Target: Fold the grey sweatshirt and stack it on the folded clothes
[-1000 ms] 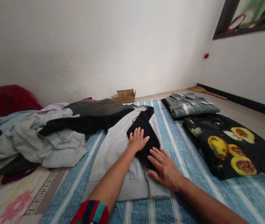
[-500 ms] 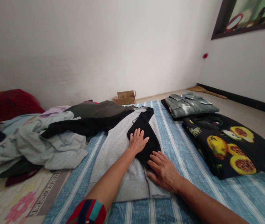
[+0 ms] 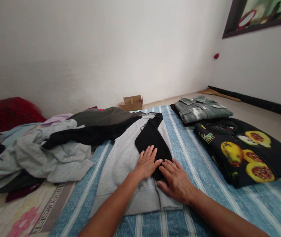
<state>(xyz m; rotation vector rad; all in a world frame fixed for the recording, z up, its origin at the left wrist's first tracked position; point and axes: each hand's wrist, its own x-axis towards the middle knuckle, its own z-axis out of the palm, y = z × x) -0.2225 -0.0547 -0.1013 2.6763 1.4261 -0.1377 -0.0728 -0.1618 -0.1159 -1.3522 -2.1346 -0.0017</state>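
A grey sweatshirt (image 3: pixel 126 161) with black sleeves lies flat on a blue striped sheet (image 3: pixel 192 164). One black sleeve (image 3: pixel 152 138) is folded across its chest. My left hand (image 3: pixel 148 162) lies flat, fingers spread, on the lower end of that sleeve. My right hand (image 3: pixel 176 179) rests flat beside it, fingers stretched out, on the sleeve's cuff and the grey cloth. Neither hand holds anything. The other black sleeve (image 3: pixel 88 135) stretches away to the left over a heap of clothes.
A heap of unfolded clothes (image 3: pixel 39 151) lies at the left. A folded grey-green shirt (image 3: pixel 201 110) and a folded black fruit-print garment (image 3: pixel 246 148) sit at the right. A small cardboard box (image 3: pixel 132 102) stands by the wall. A red cushion (image 3: pixel 7 110) is far left.
My left hand has slid down the black sleeve toward me and now lies close beside my right hand. The right hand has hardly moved.
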